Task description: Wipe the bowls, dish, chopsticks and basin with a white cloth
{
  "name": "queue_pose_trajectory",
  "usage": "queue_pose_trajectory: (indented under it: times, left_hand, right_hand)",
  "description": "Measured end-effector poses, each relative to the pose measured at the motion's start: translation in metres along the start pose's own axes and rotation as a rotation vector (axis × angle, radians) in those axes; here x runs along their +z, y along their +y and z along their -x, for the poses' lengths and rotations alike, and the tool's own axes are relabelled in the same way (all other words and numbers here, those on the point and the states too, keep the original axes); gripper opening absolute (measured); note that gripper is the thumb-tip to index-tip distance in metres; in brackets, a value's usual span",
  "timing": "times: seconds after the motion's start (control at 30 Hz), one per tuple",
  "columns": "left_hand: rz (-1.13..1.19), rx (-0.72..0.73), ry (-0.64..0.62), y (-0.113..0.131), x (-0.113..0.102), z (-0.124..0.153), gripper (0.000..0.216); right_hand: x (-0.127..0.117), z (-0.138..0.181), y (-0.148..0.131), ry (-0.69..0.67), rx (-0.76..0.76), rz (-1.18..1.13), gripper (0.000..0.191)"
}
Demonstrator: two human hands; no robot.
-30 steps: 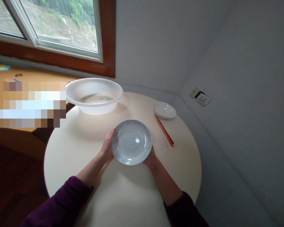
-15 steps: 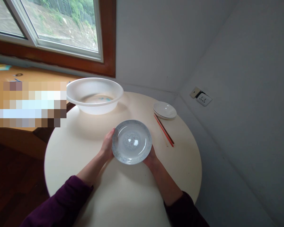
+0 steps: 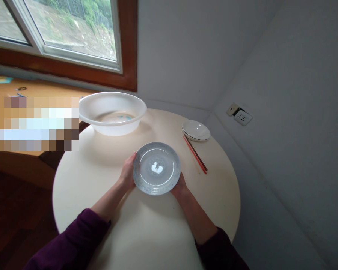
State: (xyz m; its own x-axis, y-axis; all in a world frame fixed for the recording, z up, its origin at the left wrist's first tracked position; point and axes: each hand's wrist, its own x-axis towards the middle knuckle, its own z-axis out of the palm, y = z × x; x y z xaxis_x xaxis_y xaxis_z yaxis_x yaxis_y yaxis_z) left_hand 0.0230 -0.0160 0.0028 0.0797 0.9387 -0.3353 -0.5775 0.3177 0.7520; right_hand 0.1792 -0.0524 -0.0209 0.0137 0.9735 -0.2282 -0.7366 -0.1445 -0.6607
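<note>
Both hands hold a round plate with a bluish patterned rim and a shiny face turned up towards me. My left hand grips its left edge, and my right hand supports it from the lower right. Most of the fingers are hidden beneath the plate. To the right of the plate lie a red chopstick and a dark brown chopstick, side by side. Just behind them sits a white dish, which seems to have another under it.
A large translucent white basin stands at the back left of the round cream table. Beyond it is a wooden desk under the window. A wall socket is at the right, and walls close in behind and to the right.
The plate appears to have tilted very slightly, as the glare on its face has shifted. Hands, basin, chopsticks and dish stay in place.
</note>
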Motion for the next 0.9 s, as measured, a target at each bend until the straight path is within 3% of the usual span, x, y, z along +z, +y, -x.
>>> queue_pose_trajectory:
  times: [0.37,0.7,0.9]
  left_hand:
    - [-0.049,0.074,0.047,0.001,-0.001,-0.001,0.028]
    - [-0.054,0.111,0.081,0.006,-0.002,-0.001,0.032]
    - [-0.08,0.098,0.075,0.006,-0.006,-0.005,0.037]
  right_hand:
    - [0.007,0.008,-0.005,0.046,0.223,0.028,0.023]
    - [-0.001,0.006,-0.007,-0.122,0.279,0.199,0.032]
    - [-0.008,0.001,-0.008,-0.06,0.264,0.344,0.026]
